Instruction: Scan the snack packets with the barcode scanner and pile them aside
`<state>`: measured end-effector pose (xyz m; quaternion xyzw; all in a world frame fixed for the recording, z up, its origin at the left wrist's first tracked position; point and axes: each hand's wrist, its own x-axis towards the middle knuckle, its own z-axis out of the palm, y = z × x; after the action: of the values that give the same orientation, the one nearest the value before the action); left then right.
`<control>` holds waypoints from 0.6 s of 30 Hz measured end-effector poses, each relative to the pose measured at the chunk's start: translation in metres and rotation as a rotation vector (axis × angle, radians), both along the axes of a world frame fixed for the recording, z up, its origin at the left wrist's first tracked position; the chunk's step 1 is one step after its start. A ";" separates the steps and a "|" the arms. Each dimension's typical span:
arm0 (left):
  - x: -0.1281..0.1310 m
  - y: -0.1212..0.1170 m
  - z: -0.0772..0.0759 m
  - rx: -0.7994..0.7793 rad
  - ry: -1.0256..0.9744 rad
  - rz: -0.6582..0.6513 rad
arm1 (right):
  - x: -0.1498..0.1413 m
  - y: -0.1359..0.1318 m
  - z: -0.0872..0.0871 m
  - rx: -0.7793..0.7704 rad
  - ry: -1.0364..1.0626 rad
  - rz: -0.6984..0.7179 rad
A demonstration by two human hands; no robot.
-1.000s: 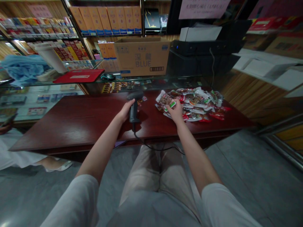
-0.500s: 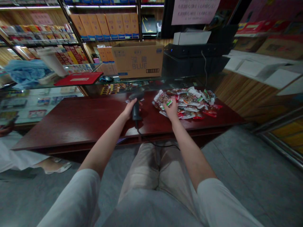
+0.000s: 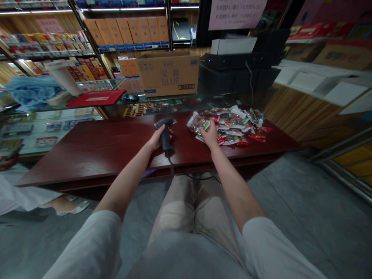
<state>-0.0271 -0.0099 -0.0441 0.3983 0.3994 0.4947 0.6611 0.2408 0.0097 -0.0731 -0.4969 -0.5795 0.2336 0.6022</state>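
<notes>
My left hand is wrapped round the handle of a dark barcode scanner, its cable hanging over the table's front edge. Part of a small shiny packet shows beneath the scanner's head on the dark red wooden table. To the right lies a pile of clear-and-coloured snack packets. At the pile's left side, my right hand has its fingers closed on a snack packet with a green and white label. The fingers partly cover that packet.
Behind the table, a glass counter carries an open cardboard box, a computer mouse, a red mat and a black machine. A seated person's white clothing shows at the far left.
The scanner's head has tilted slightly, and its top shows more clearly now. My right hand stays on the packet at the pile. The view has shifted slightly.
</notes>
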 end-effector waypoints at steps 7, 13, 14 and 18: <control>0.000 -0.003 -0.003 0.049 0.049 -0.053 | 0.001 0.000 -0.001 0.020 -0.035 -0.022; 0.002 -0.007 0.001 0.055 0.075 -0.081 | 0.001 -0.001 0.000 0.051 -0.060 -0.046; 0.003 -0.008 0.003 0.064 0.084 -0.087 | 0.001 -0.001 0.000 0.057 -0.069 -0.057; 0.005 -0.013 0.007 0.084 0.124 -0.126 | 0.002 0.000 -0.001 0.070 -0.065 -0.076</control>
<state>-0.0220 -0.0228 -0.0369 0.4800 0.3927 0.4428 0.6476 0.2427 0.0096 -0.0740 -0.5047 -0.5873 0.1739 0.6084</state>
